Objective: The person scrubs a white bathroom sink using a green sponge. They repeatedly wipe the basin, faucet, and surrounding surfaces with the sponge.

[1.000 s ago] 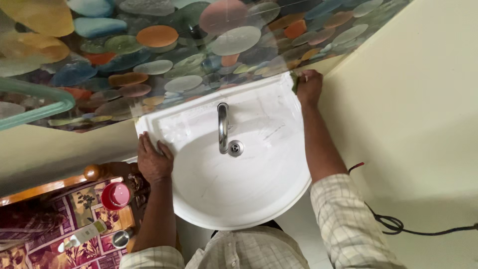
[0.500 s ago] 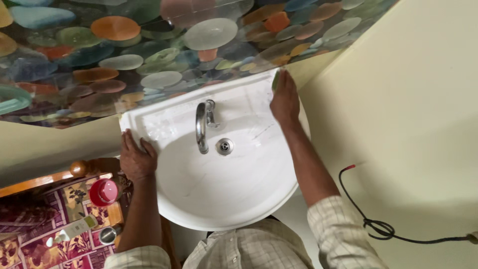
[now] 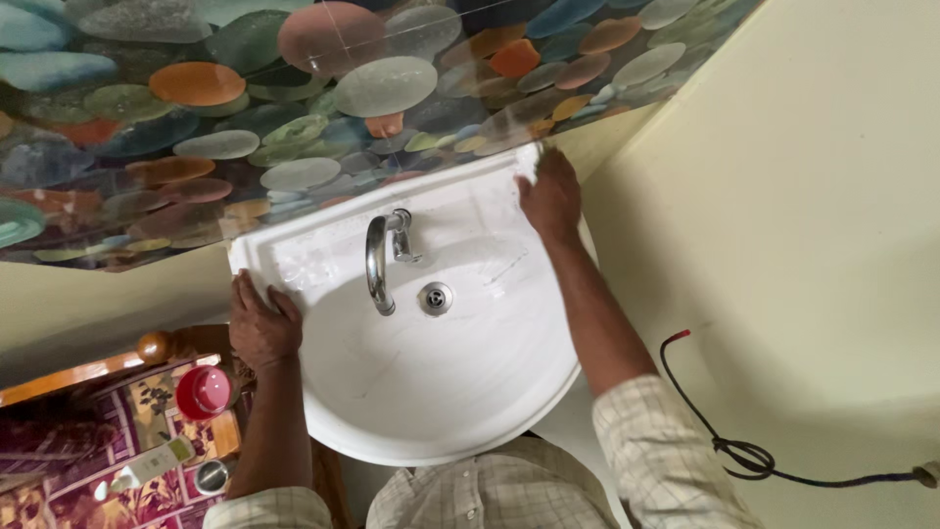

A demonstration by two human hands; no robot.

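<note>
Left grip point(image 3: 262, 328) on sink point(image 3: 441, 392) rim (near side)

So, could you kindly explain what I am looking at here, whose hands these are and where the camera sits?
There is no machine here: a person wears a camera on the head, and it looks down at their own two bare hands. Below is a white sink fixed to the wall, with a chrome tap and a drain in the bowl. The left hand grips the sink's left rim. The right hand presses on the far right corner; whether it holds anything under the palm cannot be told. Behind the sink is a wall panel with a coloured pebble pattern. At lower left a patterned cloth bears a red cup. At right a black cable runs along the pale wall.
</note>
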